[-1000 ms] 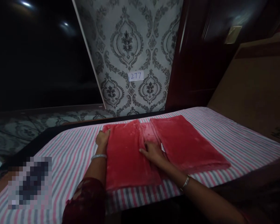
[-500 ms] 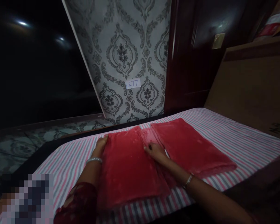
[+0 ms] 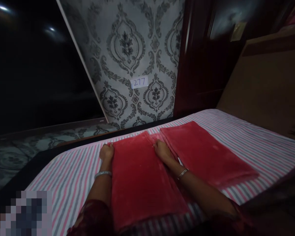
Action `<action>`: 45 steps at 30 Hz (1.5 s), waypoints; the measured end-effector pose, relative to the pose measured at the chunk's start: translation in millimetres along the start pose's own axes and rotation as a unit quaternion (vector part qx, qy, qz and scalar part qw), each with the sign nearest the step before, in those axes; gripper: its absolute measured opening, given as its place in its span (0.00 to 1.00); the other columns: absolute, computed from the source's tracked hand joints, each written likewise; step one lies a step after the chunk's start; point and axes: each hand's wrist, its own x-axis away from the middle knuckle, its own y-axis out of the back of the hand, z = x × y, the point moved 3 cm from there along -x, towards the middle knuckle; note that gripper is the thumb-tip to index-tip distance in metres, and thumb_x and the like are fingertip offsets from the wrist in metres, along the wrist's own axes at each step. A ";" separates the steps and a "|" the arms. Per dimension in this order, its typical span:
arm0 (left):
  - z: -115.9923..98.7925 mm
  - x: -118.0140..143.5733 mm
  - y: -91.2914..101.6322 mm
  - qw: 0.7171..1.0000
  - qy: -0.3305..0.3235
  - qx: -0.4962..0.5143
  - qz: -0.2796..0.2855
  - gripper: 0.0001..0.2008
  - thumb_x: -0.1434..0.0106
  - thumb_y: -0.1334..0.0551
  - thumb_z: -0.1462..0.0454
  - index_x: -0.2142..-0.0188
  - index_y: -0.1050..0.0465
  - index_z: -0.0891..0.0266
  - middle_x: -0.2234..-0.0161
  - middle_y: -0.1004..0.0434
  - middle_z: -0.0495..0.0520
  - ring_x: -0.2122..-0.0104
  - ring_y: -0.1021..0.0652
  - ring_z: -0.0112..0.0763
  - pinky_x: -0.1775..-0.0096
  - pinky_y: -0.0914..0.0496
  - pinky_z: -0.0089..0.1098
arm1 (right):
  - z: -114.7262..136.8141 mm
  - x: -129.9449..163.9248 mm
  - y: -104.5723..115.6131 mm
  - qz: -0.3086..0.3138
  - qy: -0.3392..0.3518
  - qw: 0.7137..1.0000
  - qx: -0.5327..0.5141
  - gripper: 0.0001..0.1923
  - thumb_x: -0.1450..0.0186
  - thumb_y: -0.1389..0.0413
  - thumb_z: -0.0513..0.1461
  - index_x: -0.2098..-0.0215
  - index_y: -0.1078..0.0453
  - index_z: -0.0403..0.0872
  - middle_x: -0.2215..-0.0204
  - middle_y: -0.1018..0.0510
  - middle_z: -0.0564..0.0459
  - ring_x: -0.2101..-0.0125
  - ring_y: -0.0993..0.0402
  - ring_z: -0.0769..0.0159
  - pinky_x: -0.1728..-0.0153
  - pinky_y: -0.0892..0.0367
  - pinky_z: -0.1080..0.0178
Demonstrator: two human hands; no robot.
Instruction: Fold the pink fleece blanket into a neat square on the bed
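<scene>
Striped sheet [image 3: 248,141], pink/grey/white lines, covers the flat surface across the lower frame. Behind it: damask wallpaper panel [image 3: 135,49], grey pattern on pale ground, and a dark wooden door [image 3: 201,65] to the right of it.

Red cloth [image 3: 142,177]: plush, velvety nap, deep red, folded into a long flat rectangle lying on the sheet, running from near the far edge toward the camera. Second red cloth [image 3: 206,154], same fabric, folded, lies just beside it on the right and angled away.

Writing: small white label [image 3: 139,82] on the wallpaper, handwritten "277". Nothing else legible.

Left hand [image 3: 106,152]: at the cloth's far-left corner, fingers curled on the edge; whether it actually grips the fabric, cannot tell. Silver bangle [image 3: 102,174] on the wrist.

Right hand [image 3: 162,150]: at the cloth's far-right edge, between the two cloths, fingers bent, resting on the fabric; grip not discernible. Thin bracelet [image 3: 182,173] on the wrist.

Cloth sits between both forearms.
</scene>
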 end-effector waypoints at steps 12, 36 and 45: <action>17.4 42.1 35.4 0.972 0.014 0.174 0.156 0.20 0.31 0.43 0.55 0.51 0.24 0.67 0.63 0.17 0.61 0.65 0.17 0.42 0.65 0.24 0.34 | -43.4 109.3 11.1 0.085 0.144 0.979 -0.116 0.39 0.37 0.39 0.39 0.30 0.45 0.46 0.46 0.24 0.43 0.50 0.26 0.56 0.52 0.33 0.58; -66.4 112.8 32.2 0.943 -0.295 -0.108 0.114 0.17 0.33 0.44 0.68 0.46 0.27 0.62 0.42 0.27 0.62 0.40 0.30 0.40 0.40 0.38 0.35 | -59.0 164.5 25.3 0.080 0.193 0.976 0.057 0.29 0.34 0.45 0.38 0.34 0.37 0.53 0.42 0.30 0.42 0.47 0.27 0.52 0.48 0.35 0.54; -161.1 73.2 -44.5 0.923 -0.340 -0.068 0.167 0.17 0.31 0.38 0.56 0.48 0.28 0.63 0.47 0.26 0.59 0.49 0.24 0.40 0.46 0.30 0.48 | -72.9 165.1 8.9 0.068 0.204 0.976 0.031 0.29 0.35 0.45 0.37 0.35 0.35 0.58 0.46 0.28 0.44 0.50 0.27 0.53 0.49 0.33 0.54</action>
